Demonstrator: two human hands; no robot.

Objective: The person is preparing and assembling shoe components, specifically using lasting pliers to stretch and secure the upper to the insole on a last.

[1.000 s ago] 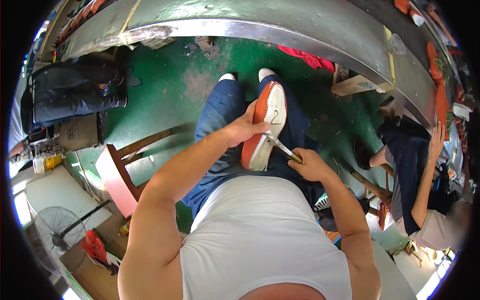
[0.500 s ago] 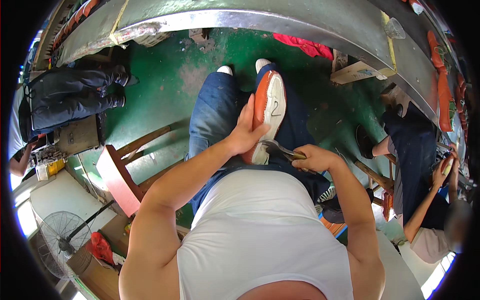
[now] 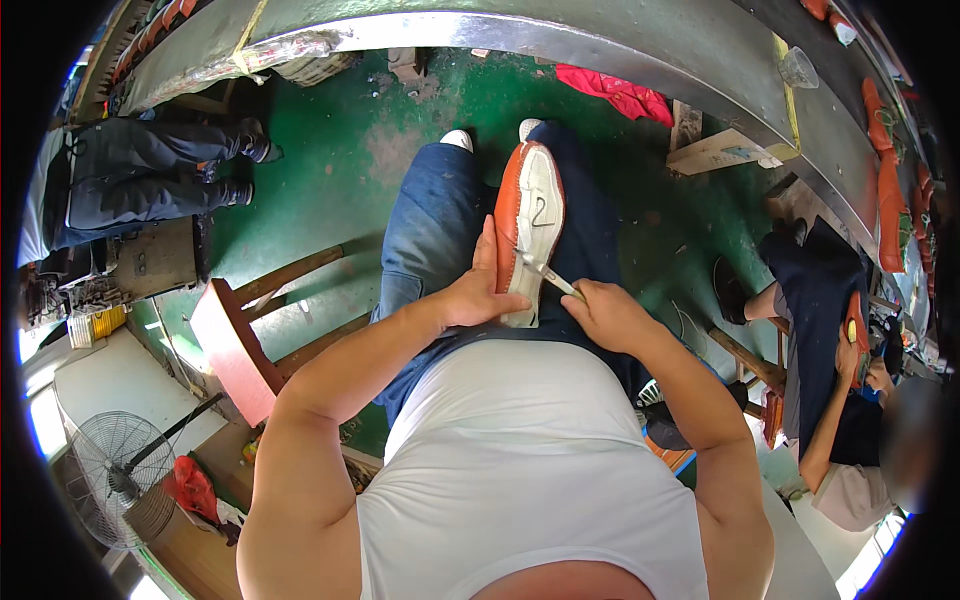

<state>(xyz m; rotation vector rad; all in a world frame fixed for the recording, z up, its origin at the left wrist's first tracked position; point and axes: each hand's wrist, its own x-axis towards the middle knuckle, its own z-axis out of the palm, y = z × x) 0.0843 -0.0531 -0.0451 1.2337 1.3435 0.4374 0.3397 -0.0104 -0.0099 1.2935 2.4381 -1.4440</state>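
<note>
An orange shoe with a white sole side (image 3: 541, 190) lies sole-up along my thighs, its toe pointing away from me. A dark curved mark shows on the white surface. My left hand (image 3: 477, 294) rests along the shoe's left edge, fingers stretched out flat and thumb reaching across the heel end. In my right hand (image 3: 608, 314) is a hammer-like metal tool (image 3: 553, 278), gripped with the fingers closed round its handle. Its metal end reaches the left part of the shoe, close to the left fingers; whether it touches is unclear.
A long metal-edged bench (image 3: 580, 50) runs across the far side. Beneath it lies a red cloth (image 3: 615, 93). A wooden stool (image 3: 235, 345) stands to my left, near a fan (image 3: 118, 480). A co-worker (image 3: 835, 340) sits at the right; another person's legs (image 3: 150, 175) show at the left.
The tool's metal end has moved away from the heel, up toward the shoe's middle, and the tool is turned. My left hand has slid slightly back toward me.
</note>
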